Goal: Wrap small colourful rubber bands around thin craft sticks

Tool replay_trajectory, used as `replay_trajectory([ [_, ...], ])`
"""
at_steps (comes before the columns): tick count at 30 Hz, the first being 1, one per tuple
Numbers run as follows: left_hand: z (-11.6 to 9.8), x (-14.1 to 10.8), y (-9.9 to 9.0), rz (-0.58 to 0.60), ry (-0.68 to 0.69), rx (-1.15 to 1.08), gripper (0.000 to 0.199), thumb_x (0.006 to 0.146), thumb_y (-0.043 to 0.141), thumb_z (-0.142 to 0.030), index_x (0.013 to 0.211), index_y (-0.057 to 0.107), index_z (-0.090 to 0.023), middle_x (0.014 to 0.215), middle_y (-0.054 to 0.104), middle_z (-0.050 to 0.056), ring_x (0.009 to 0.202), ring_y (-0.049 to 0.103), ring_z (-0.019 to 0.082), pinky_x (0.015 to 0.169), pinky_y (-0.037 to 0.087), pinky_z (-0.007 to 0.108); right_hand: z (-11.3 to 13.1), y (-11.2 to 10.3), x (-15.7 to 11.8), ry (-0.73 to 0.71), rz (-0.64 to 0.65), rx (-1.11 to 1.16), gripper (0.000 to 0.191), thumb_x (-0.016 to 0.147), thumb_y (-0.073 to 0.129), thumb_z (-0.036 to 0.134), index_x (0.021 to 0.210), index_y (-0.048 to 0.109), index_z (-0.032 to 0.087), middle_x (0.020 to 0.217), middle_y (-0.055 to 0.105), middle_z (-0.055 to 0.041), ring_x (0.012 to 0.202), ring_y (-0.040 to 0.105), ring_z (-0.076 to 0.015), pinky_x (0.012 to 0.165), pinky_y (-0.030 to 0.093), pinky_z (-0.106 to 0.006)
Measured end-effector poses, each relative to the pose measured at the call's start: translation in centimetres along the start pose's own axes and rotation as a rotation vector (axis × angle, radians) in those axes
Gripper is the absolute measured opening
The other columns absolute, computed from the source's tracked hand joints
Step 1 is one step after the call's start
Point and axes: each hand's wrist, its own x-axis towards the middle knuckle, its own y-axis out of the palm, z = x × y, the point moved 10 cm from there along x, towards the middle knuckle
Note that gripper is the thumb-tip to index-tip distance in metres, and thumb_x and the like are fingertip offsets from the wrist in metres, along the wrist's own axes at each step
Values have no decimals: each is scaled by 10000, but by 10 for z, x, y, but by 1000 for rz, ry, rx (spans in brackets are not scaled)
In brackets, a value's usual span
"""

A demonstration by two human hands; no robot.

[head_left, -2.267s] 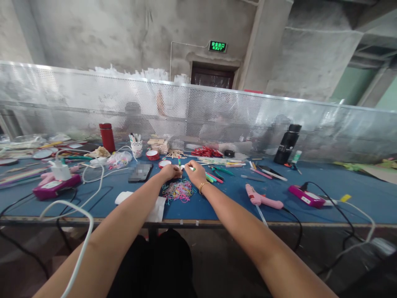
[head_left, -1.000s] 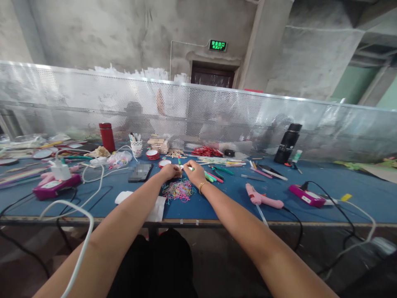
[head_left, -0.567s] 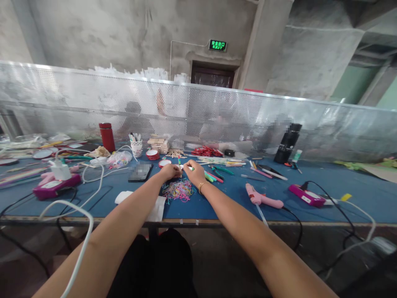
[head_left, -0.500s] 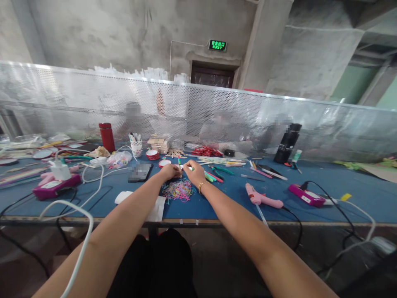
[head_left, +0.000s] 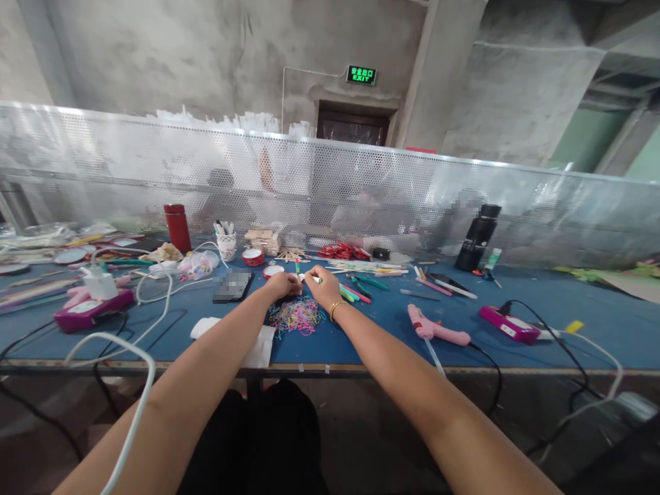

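Note:
My left hand (head_left: 284,284) is closed around a small wooden craft stick (head_left: 298,265), whose upper end shows coloured bands, green among them. Close beside it, my right hand (head_left: 326,289) pinches a white marker pen (head_left: 318,280) with a green end, its other end pointing at the stick. The fingertips nearly meet, and they hide the exact point of contact. Just below both hands lies a loose heap of colourful rubber bands (head_left: 296,316). Several coloured markers (head_left: 355,294) rest on the table right of my right hand. A round red-rimmed tin (head_left: 273,271) is behind my left hand.
A pink glue gun (head_left: 438,331) and a purple power strip (head_left: 509,324) with cables lie to the right. On the left are a phone (head_left: 234,285), a white cable, a red flask (head_left: 178,228) and a pen cup (head_left: 225,244). A perforated metal screen (head_left: 289,179) stands behind the table.

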Motion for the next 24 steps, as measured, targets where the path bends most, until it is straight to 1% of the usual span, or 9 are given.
replay_trajectory([
  [4, -9, -8, 0, 5, 3, -12, 203, 634, 758, -189, 503, 610, -145, 439, 527, -18, 507, 521, 105, 498, 400, 182, -1, -4, 0, 7, -27, 3, 156, 847, 505, 308, 739, 597, 243, 812, 678, 27, 832, 610, -155, 790, 414, -243],
  [9, -15, -15, -1, -10, -2, -8, 241, 652, 743, -156, 475, 580, -143, 407, 495, -27, 479, 497, 95, 480, 390, 179, 2, -2, -1, -9, -6, 12, 157, 846, 508, 317, 738, 596, 244, 799, 671, 31, 818, 607, -152, 782, 414, -239],
  [12, -15, -13, 0, -4, -3, -25, 247, 624, 769, -156, 472, 574, -144, 400, 489, -32, 462, 480, 89, 465, 381, 179, 0, -3, -1, 8, -17, 12, 157, 847, 504, 313, 738, 595, 248, 801, 673, 31, 820, 608, -157, 780, 414, -245],
  [15, -12, -10, 1, 0, -5, -25, 232, 625, 768, -154, 483, 584, -141, 413, 507, -32, 443, 463, 80, 462, 375, 182, 0, -3, 0, -2, -22, 31, 165, 852, 494, 321, 742, 594, 249, 806, 673, 28, 822, 609, -158, 783, 418, -246],
  [19, -7, -6, -1, -16, -2, -44, 225, 627, 765, -162, 494, 585, -137, 460, 552, -23, 460, 486, 81, 489, 396, 188, 2, -1, 0, -29, -19, 39, 150, 843, 510, 313, 734, 590, 248, 799, 671, 34, 822, 607, -155, 790, 417, -246],
  [24, -6, -5, 1, 14, 6, -37, 229, 618, 778, -187, 492, 593, -139, 422, 502, -30, 496, 516, 105, 493, 400, 195, -3, -2, 1, -4, -38, 34, 154, 846, 511, 309, 727, 586, 247, 787, 671, 34, 810, 608, -159, 778, 419, -253],
])
